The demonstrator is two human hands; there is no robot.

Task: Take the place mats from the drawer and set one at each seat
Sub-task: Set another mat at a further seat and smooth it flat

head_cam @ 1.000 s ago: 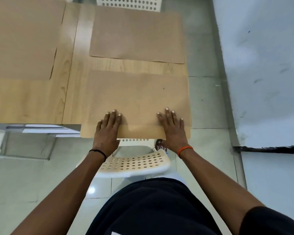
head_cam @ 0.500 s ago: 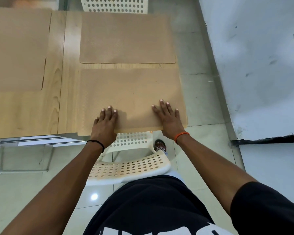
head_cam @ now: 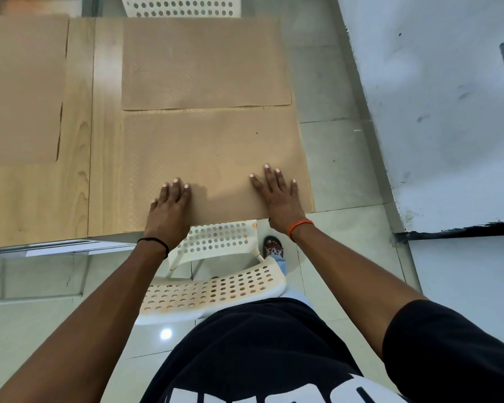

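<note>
Chair (head_cam: pixel 216 289) of perforated white plastic stands nearest, at 6 o'clock from the table (head_cam: pixel 41 199), its back just in front of the person's dark shirt. Above it both hands press flat on the near place mat (head_cam: pixel 210 152) — the left hand (head_cam: pixel 169 210) at the mat's 7 o'clock, the right hand (head_cam: pixel 280 199) at its 5 o'clock. The fingers of each lie straight and slightly spread, palms down, gripping nothing. A black band circles the left wrist, an orange one the right.

The near place mat lies along the table's near edge, its near right corner jutting slightly past the table's end. At 12 o'clock from it, with a thin strip of wood between, lies the far place mat (head_cam: pixel 204 62), and beyond that a second white chair (head_cam: pixel 181 5) shows at the far edge. At 10 o'clock, well apart from the hands, the left place mat (head_cam: pixel 21 88) covers the table's left part — it runs out of view. Pale floor tiles (head_cam: pixel 332 135) lie at 3 o'clock.
</note>
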